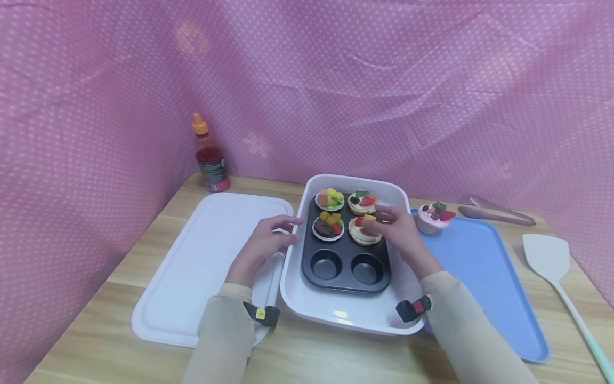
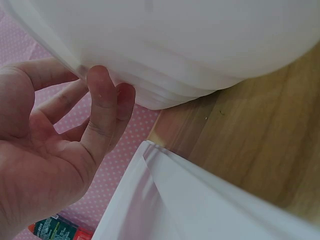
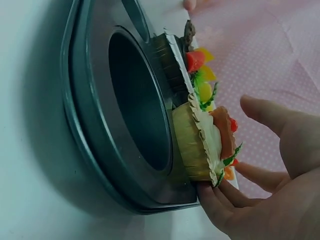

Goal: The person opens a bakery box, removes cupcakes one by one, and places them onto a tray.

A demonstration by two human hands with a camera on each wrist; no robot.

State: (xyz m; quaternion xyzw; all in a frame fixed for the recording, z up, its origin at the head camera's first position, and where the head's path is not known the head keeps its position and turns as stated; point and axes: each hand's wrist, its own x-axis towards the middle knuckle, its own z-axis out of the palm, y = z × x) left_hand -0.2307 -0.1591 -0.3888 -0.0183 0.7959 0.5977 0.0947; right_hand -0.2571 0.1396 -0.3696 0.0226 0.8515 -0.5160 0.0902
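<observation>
Head, left hand (image 1: 266, 242): fingers loosely bent, spread, tips at left rim of white tub (image 1: 336, 314)
Head, right hand (image 1: 402, 233): fingers relaxed, at right side of cream tart (image 1: 361, 234)
Head, muffin tin (image 1: 346, 282): in tub, between left and right fingers; cream tart at its middle right-hand cup
Head, beyond right fingers: berry tart (image 1: 362, 204)
Head, left of right fingers: chocolate tart (image 1: 325, 230), kiwi tart (image 1: 329, 200)
Head, right of right fingers: pink cupcake (image 1: 431, 224), blue tray (image 1: 479, 277), tongs (image 1: 499, 215), spatula (image 1: 547, 256)
Head, left of left fingers: white tray (image 1: 192, 277) on surface (image 1: 115, 298); bottle (image 1: 212, 168) farther back
Left wrist, fingers: bent beside tub's outer wall; pressure on it, cannot tell
Left wrist, white tray: below fingers
Right wrist, fingers: open, tips touching cream tart's wrapper; thumb apart from it
Right wrist, chocolate tart: past cream tart from fingertips
</observation>
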